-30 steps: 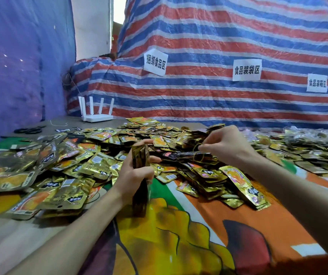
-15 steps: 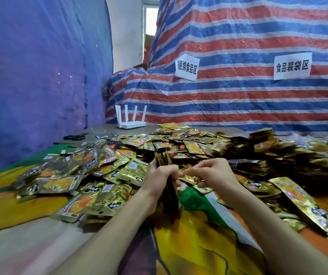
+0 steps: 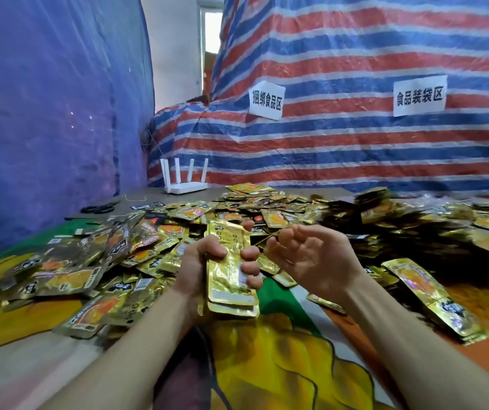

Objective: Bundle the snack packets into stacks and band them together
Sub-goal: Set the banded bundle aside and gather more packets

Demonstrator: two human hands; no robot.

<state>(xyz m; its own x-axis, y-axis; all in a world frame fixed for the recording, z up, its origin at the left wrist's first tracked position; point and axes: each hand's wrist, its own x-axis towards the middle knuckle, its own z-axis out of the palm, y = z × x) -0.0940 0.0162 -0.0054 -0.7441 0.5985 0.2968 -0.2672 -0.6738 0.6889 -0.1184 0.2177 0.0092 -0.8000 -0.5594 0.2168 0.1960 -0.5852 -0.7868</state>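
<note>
**Left grip clamped on the packet stack, right hand beside it**

We see the left hand [image 3: 198, 261] holding a stack of gold snack packets [image 3: 230, 261] upright just above the table [image 3: 266, 365]. Its grip is closed firmly: the thumb presses the stack's left edge and the fingers wrap round the right edge.

The right hand [image 3: 317, 258] hangs just beside the stack, palm turned towards us and fingers loosely curled. A thin yellowish band [image 3: 268, 238] runs from its fingertips towards the stack. We cannot tell whether this grip pinches the band or the band only hooks over a finger.

Behind and to the left of the hands, loose packets [image 3: 119, 255] lie heaped across the table. Another stack of packets [image 3: 432, 297] lies flat to the right. At the far edge we see a white router [image 3: 185, 180] and black scissors [image 3: 99, 208], in front of a striped tarp [image 3: 355, 143].
</note>
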